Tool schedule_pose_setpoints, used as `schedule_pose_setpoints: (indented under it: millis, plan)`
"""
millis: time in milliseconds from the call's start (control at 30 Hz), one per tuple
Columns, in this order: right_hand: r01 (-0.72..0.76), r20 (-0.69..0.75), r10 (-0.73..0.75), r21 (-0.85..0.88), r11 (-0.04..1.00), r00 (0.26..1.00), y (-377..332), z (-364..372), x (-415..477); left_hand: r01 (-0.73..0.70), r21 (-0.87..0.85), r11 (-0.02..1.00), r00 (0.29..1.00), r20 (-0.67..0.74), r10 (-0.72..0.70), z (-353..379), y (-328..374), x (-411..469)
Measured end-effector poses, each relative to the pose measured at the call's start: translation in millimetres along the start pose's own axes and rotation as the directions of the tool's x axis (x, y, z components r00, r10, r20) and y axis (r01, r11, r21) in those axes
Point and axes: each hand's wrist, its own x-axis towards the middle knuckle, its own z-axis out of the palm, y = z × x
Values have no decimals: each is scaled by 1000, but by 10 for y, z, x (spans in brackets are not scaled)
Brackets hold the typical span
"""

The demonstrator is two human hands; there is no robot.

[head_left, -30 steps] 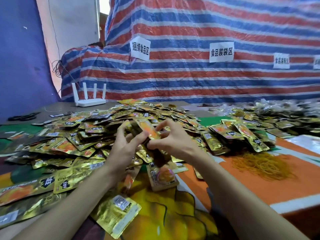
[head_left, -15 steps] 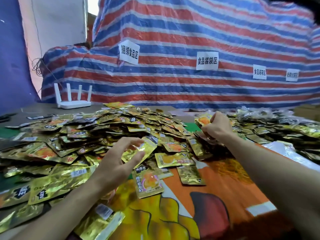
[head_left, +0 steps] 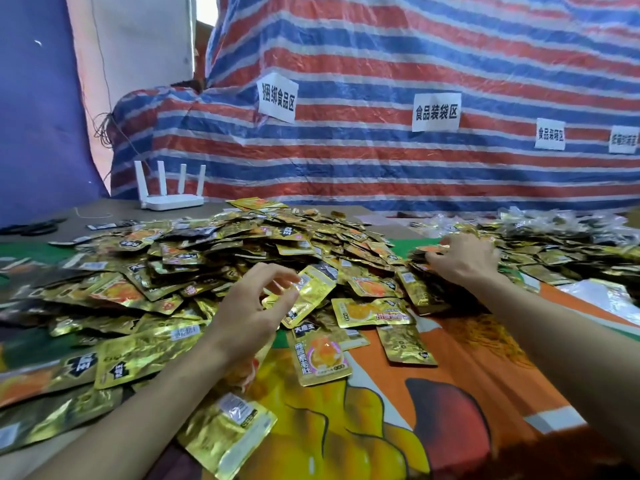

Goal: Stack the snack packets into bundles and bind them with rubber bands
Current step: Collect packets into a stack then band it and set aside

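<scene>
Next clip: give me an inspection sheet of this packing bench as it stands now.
Surface: table under a printed orange, yellow and green sheet, mostly covered.
Job's things: large heap of gold packets centre-left; second heap on the right; loose yellow rubber bands beside the right forearm.
Clutter: white router at the back; dark item, likely scissors, far left.
Hands: left hand loosely curled at a tilted packet, grip unclear; right hand grips a packet stack at the second heap's edge.
Cables: thin wires hanging tangled by the tarp's left edge.
Surroundings: striped tarp with paper labels; blue backdrop on the left.
</scene>
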Motion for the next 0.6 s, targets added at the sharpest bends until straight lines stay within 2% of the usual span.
schedule_pose_setpoints:
  millis: [67, 167, 233, 300, 333, 400, 500, 600]
  plan:
    - [58, -52, -58, 0, 998, 997, -106, -78, -77, 28, 46, 999, 999, -20, -27, -35, 1, 14]
    - [268, -100, -254, 177, 947, 962, -360, -181, -270, 95, 186, 978, 996, -21, -92, -92, -4, 29]
    - [372, 70, -414, 320, 871, 908, -569, -213, -425, 150, 305, 940, 988, -15, -153, -136, -6, 32]
    - [420, 331, -512, 313, 852, 793, -767, -169, -587, 201, 401, 894, 976, 0, -220, -182, -12, 30]
    - [454, 435, -515, 244, 857, 738, -842, -125, -643, 220, 443, 869, 968, 10, -250, -197, -18, 32]
    - [509, 564, -464, 86, 856, 684, -938, -20, -707, 251, 501, 828, 955, 10, -296, -215, -33, 35]
    - [466, 635, -366, 10, 885, 681, -970, 103, -725, 285, 520, 806, 946, -18, -323, -223, -74, 41]
    - [434, 590, -365, 28, 901, 720, -964, 217, -735, 309, 512, 801, 939, -29, -343, -214, -120, 55]
